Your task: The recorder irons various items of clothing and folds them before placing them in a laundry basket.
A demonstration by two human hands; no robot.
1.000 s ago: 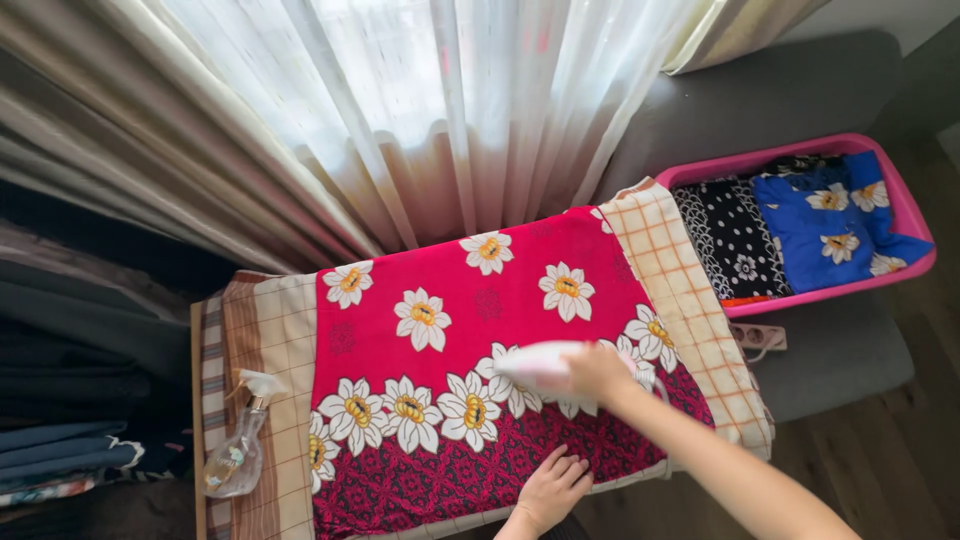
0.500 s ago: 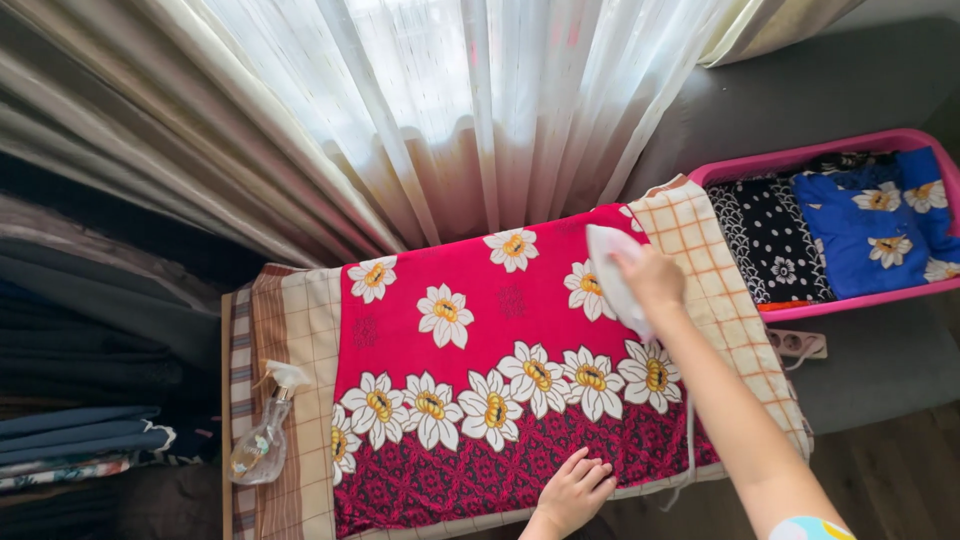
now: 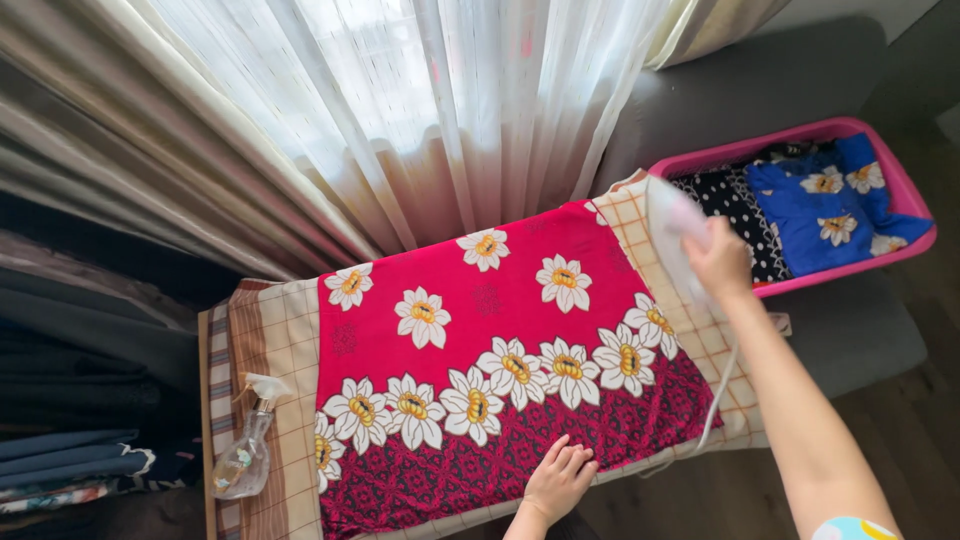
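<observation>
Ironing in hand, judging by setup; next move likely calls for return of iron onto unpressed cloth. Spray bottle (image 3: 244, 455) far left of left hand, on checked cover (image 3: 270, 340). Red floral cloth (image 3: 480, 360) spread flat on counter. Left hand (image 3: 558, 481) open, fingers flat, pressing cloth's near edge. Right hand (image 3: 720, 262) closed round white iron (image 3: 672, 222), at cloth's right end over cover. Pink basket (image 3: 905, 205) of folded clothes beyond right hand.

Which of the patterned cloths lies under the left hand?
The red cloth with white flowers; the left hand presses its near edge. The others lie in the pink basket.
</observation>
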